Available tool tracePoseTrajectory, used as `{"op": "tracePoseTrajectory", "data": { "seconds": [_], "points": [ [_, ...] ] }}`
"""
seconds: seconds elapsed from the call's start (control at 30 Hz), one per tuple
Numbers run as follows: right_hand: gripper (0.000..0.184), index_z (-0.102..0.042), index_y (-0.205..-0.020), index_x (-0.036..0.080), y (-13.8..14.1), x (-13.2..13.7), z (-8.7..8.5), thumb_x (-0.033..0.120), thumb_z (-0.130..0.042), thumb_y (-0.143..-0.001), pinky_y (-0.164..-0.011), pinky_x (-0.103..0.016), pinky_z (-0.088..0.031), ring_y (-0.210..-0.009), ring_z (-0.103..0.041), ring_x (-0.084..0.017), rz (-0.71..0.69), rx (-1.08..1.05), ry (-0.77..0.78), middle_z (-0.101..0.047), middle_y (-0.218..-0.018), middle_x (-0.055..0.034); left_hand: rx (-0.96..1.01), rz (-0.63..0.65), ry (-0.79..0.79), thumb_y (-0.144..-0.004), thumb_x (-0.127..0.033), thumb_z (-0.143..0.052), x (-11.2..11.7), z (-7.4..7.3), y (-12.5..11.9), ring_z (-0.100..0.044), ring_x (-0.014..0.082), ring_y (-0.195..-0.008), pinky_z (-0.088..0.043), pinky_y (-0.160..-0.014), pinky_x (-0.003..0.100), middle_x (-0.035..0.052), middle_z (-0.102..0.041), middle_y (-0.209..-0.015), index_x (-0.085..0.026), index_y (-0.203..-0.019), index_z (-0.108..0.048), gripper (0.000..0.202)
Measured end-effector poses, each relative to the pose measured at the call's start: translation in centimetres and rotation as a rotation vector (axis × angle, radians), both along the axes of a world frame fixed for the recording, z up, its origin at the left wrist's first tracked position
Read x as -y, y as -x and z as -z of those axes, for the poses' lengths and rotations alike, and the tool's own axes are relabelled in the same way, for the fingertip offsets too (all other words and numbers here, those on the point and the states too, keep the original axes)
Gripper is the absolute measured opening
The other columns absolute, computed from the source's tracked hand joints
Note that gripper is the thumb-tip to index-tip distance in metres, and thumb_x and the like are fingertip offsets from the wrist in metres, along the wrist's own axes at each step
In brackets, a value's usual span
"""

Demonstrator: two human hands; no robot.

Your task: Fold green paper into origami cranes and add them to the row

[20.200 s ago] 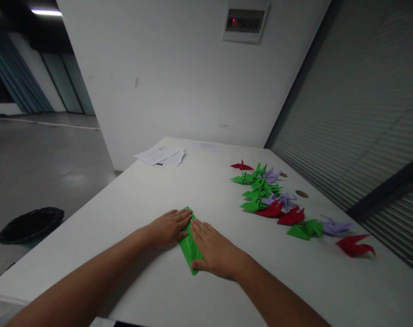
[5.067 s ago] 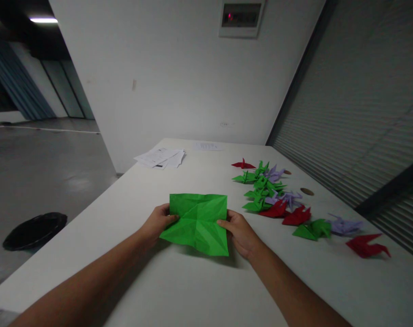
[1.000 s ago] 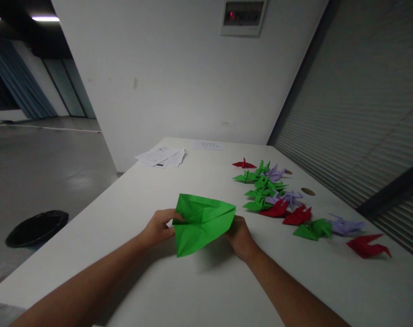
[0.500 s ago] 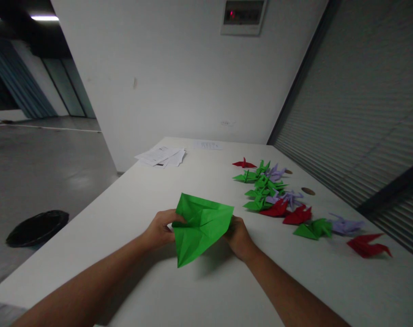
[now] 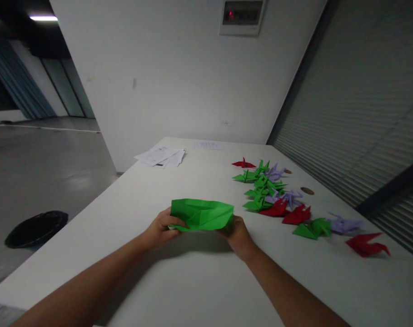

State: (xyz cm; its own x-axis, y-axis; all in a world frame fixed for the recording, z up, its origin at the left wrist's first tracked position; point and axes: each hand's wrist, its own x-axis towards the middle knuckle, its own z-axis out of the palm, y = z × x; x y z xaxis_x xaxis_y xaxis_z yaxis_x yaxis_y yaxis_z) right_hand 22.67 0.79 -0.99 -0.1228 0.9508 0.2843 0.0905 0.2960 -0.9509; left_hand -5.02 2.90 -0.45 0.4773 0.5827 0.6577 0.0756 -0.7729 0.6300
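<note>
A creased sheet of green origami paper [image 5: 202, 214] is held just above the white table [image 5: 192, 281], bent so that its near edge bows toward me. My left hand [image 5: 162, 228] pinches its left edge, with fingers on the front face. At the right edge my right hand [image 5: 238, 236] grips the sheet, most of its fingertips hidden behind the paper. To the right lie folded paper cranes in green, red and purple; the green crane [image 5: 313, 228] and the red crane [image 5: 296, 214] are among the closest to my right hand.
Printed sheets [image 5: 158, 156] lie at the table's far left. A red crane [image 5: 366, 245] rests near the right edge, beside the window blinds [image 5: 335, 136]. A lined black bin [image 5: 37, 229] stands on the floor to the left. The wall [image 5: 186, 77] closes off the far end.
The green paper has gone from a tilted, wide-open diamond to a flatter, curved band, its lower corner no longer hanging down. Both hands keep hold of it and have shifted only slightly.
</note>
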Motion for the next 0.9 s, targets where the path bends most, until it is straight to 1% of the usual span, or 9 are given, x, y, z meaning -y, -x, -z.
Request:
{"op": "tracePoseTrajectory", "data": {
  "seconds": [0.1,0.17,0.33,0.43,0.63,0.73,0.8,0.87,0.9],
  "points": [
    [0.028,-0.081,-0.088,0.013,0.0,-0.2,0.2,0.031,-0.088,-0.068,-0.074,-0.038,-0.058,-0.074,-0.072,-0.026,0.045,0.015,0.002,-0.080,-0.085,-0.0101,-0.081,-0.072,-0.001,-0.085,-0.024,-0.074,0.0,-0.2,0.0,-0.067,0.0145,-0.068,-0.052,-0.063,0.023,0.0041,-0.072,-0.077,-0.019,-0.083,-0.077,0.006],
    [0.028,-0.081,-0.088,0.013,0.0,-0.4,0.5,0.029,-0.088,-0.066,-0.070,-0.037,-0.058,-0.071,-0.071,-0.025,0.070,0.052,0.017,-0.080,-0.085,-0.0099,-0.119,-0.123,-0.003,-0.084,-0.022,-0.073,0.0,0.0,0.0,-0.064,0.0128,-0.062,-0.050,-0.059,0.022,0.0021,-0.072,-0.072,-0.019,-0.081,-0.075,0.005],
    [0.027,-0.081,-0.086,0.011,-0.1,-0.6,1.3,0.027,-0.085,-0.065,-0.068,-0.037,-0.058,-0.068,-0.071,-0.025,0.078,0.105,0.049,-0.080,-0.080,-0.0095,-0.083,-0.194,0.096,-0.086,-0.025,-0.070,-0.3,0.9,0.2,-0.063,0.0126,-0.060,-0.050,-0.057,0.022,0.0009,-0.070,-0.069,-0.017,-0.080,-0.072,0.011],
    [0.027,-0.081,-0.088,0.012,0.0,-0.7,1.7,0.027,-0.085,-0.065,-0.072,-0.039,-0.060,-0.072,-0.073,-0.026,0.071,0.070,0.071,-0.081,-0.083,-0.0100,-0.052,-0.229,0.142,-0.084,-0.026,-0.073,-0.4,1.4,0.4,-0.065,0.0142,-0.067,-0.053,-0.060,0.023,0.0019,-0.071,-0.079,-0.017,-0.090,-0.071,0.011],
    [0.036,-0.082,-0.095,0.013,-0.5,-0.8,1.4,0.036,-0.086,-0.068,-0.081,-0.044,-0.061,-0.082,-0.075,-0.029,0.054,0.029,0.091,-0.081,-0.095,-0.0119,0.120,-0.166,0.232,-0.084,-0.025,-0.075,-0.6,1.7,0.4,-0.068,0.0173,-0.092,-0.060,-0.079,0.030,0.0087,-0.066,-0.116,-0.023,-0.132,-0.054,0.053],
    [0.038,-0.081,-0.099,0.014,-0.7,-0.6,0.9,0.044,-0.082,-0.075,-0.083,-0.043,-0.060,-0.087,-0.075,-0.029,0.036,0.015,0.067,-0.081,-0.098,-0.0125,0.182,-0.132,0.325,-0.086,-0.026,-0.075,-0.6,1.8,0.1,-0.070,0.0174,-0.093,-0.060,-0.085,0.033,0.0068,-0.067,-0.109,-0.026,-0.154,-0.029,0.082],
    [0.036,-0.081,-0.097,0.014,-0.8,-0.5,0.6,0.044,-0.080,-0.077,-0.083,-0.042,-0.060,-0.087,-0.074,-0.029,0.029,0.023,0.047,-0.081,-0.097,-0.0122,0.209,-0.098,0.393,-0.088,-0.028,-0.075,-0.5,1.6,-0.1,-0.072,0.0183,-0.092,-0.061,-0.086,0.036,0.0055,-0.070,-0.105,-0.028,-0.161,-0.008,0.099],
    [0.032,-0.081,-0.094,0.014,-0.7,-0.4,0.6,0.040,-0.082,-0.075,-0.080,-0.039,-0.060,-0.083,-0.074,-0.027,0.014,0.034,0.037,-0.081,-0.092,-0.0103,0.231,-0.077,0.430,-0.087,-0.030,-0.075,-0.4,1.3,-0.2,-0.074,0.0202,-0.093,-0.061,-0.085,0.037,0.0067,-0.072,-0.105,-0.028,-0.161,0.002,0.107],
    [0.030,-0.081,-0.092,0.014,-0.6,-0.4,0.6,0.039,-0.082,-0.074,-0.078,-0.038,-0.059,-0.080,-0.073,-0.026,0.005,0.037,0.037,-0.081,-0.089,-0.0092,0.231,-0.076,0.438,-0.087,-0.031,-0.076,-0.3,1.1,-0.2,-0.074,0.0204,-0.091,-0.061,-0.083,0.036,0.0070,-0.073,-0.103,-0.027,-0.161,0.000,0.106]
  ]
}}
